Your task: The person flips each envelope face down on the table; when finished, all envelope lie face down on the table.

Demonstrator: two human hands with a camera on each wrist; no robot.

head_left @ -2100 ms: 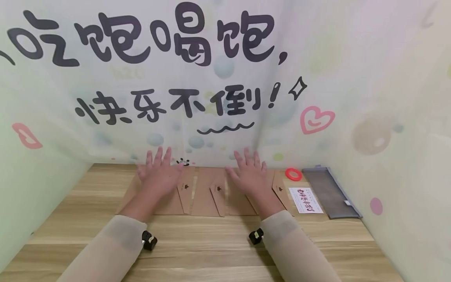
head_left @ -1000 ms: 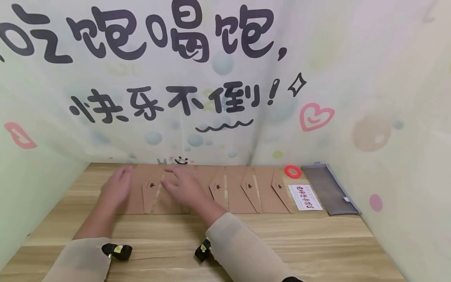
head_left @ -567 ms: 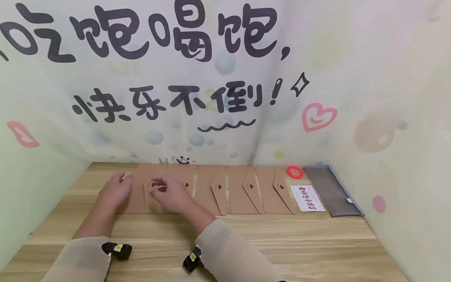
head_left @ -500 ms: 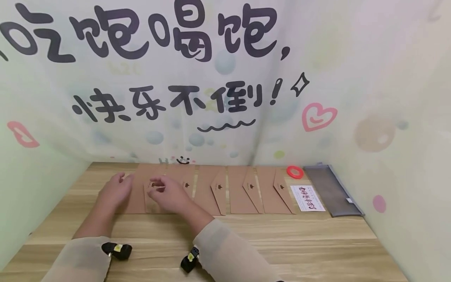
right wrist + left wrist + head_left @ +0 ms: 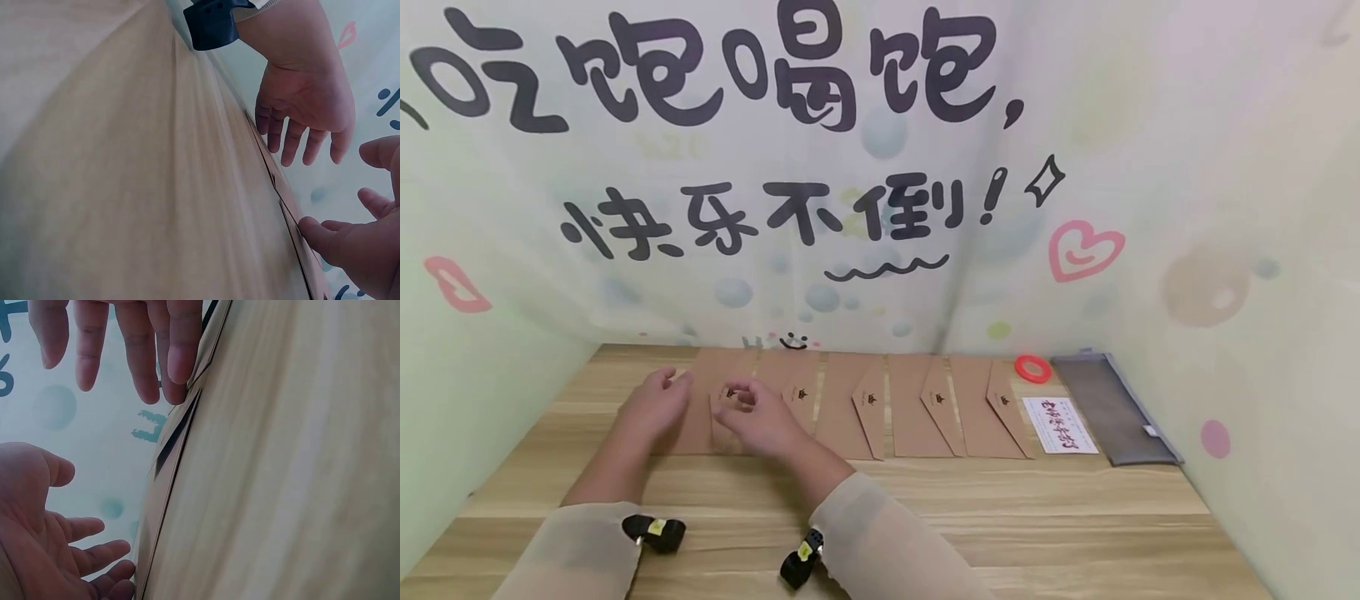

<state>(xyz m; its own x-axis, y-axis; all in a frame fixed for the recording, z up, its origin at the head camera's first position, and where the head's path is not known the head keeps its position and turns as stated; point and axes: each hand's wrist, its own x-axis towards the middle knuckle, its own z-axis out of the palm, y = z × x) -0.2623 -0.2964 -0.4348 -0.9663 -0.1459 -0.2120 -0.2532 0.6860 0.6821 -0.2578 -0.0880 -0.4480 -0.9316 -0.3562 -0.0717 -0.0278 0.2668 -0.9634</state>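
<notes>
Several flat brown paper envelopes [image 5: 846, 417] lie in a row at the back of the table, each with a pointed flap and a small dark crown print. My left hand [image 5: 653, 407] is at the outer side of the leftmost envelope [image 5: 700, 421], its fingers loosely bent. Over that envelope's flap and the neighbouring envelope [image 5: 788, 368] is my right hand [image 5: 767, 418], thumb and forefinger apart. Between the thumb and fingers of my left hand [image 5: 50, 540] nothing is held. The right wrist view has my right hand [image 5: 356, 250] low along the envelopes' edge, also holding nothing.
Right of the row lie a red ring [image 5: 1032, 369], a white card with red writing [image 5: 1060, 425] and a grey zip pouch [image 5: 1112, 408]. A printed curtain [image 5: 865, 325] hangs behind the wood-grain table [image 5: 925, 533].
From reaching forward with spread fingers over the row, both hands have moved left to the leftmost envelopes. Over the last half second they barely move, while the head view shifts slightly.
</notes>
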